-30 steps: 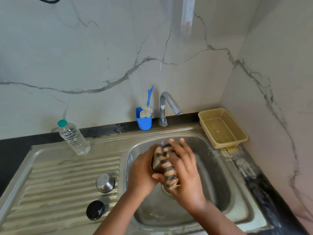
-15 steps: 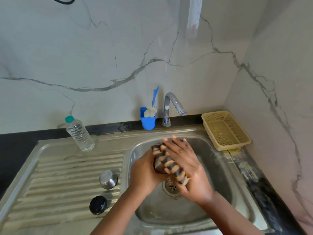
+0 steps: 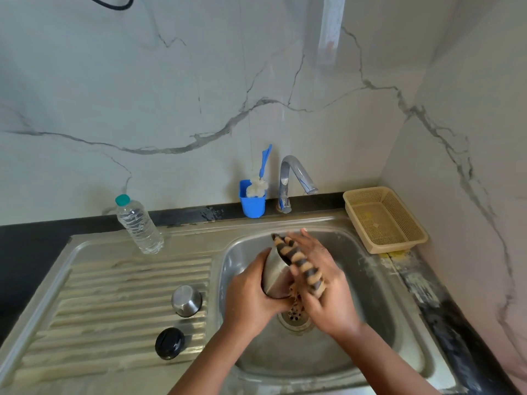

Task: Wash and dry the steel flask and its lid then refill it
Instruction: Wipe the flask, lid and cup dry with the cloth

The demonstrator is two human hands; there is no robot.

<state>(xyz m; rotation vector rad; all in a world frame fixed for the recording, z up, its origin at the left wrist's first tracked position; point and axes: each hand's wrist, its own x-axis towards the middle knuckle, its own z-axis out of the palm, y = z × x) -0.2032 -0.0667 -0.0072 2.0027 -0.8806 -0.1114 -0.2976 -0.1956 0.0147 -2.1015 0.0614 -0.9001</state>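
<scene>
Over the sink basin (image 3: 379,317) my left hand (image 3: 251,292) grips the steel flask (image 3: 275,276), which lies tilted with its base toward me. My right hand (image 3: 328,289) holds a striped tan-and-black cloth (image 3: 302,265) against the flask's right side, fingers spread over it. Most of the flask is hidden by the cloth and both hands. On the ribbed drainboard (image 3: 114,295) to the left stand the steel cup lid (image 3: 186,300) and, nearer me, the black stopper (image 3: 169,343).
A clear water bottle with a green cap (image 3: 139,225) stands at the drainboard's back. A blue holder with a bottle brush (image 3: 253,198) and the tap (image 3: 293,181) sit behind the basin. A tan plastic basket (image 3: 385,219) is at the right corner by the wall.
My right hand has slid the cloth to the right along the flask, uncovering its steel side near my left hand. The camera has shifted slightly.
</scene>
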